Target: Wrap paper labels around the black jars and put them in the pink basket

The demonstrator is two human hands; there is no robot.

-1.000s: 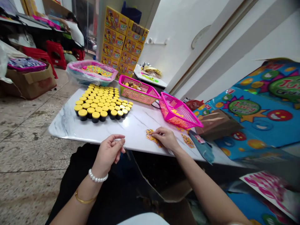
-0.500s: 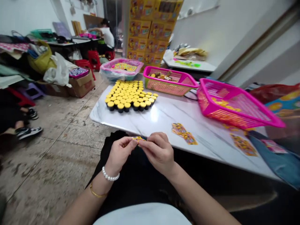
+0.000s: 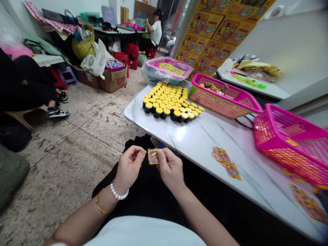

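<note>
My right hand (image 3: 172, 167) pinches a small yellow printed card (image 3: 153, 156) between thumb and fingers, above my lap. The card's printed face is turned up toward me; whether it is paper or a sticker I cannot tell. Just left of it, my left hand (image 3: 129, 167) has thumb and forefinger pressed together, a little apart from the card. Anything in that pinch is too small to make out. Similar printed cards (image 3: 225, 162) lie in an overlapping pile on the marble-patterned table (image 3: 197, 148), to the right of my hands.
Black jars with yellow lids (image 3: 166, 99) stand packed on the table. Behind them are a lined tub (image 3: 151, 73) and a pink basket (image 3: 230, 102); another pink basket (image 3: 271, 136) is at right. More cards (image 3: 307, 201) lie near the right edge. People sit at left and behind.
My hands have drawn apart: the card now stays in my right hand only, and my left fingers have come off it. The view has swung left, shifting the table rightward.
</note>
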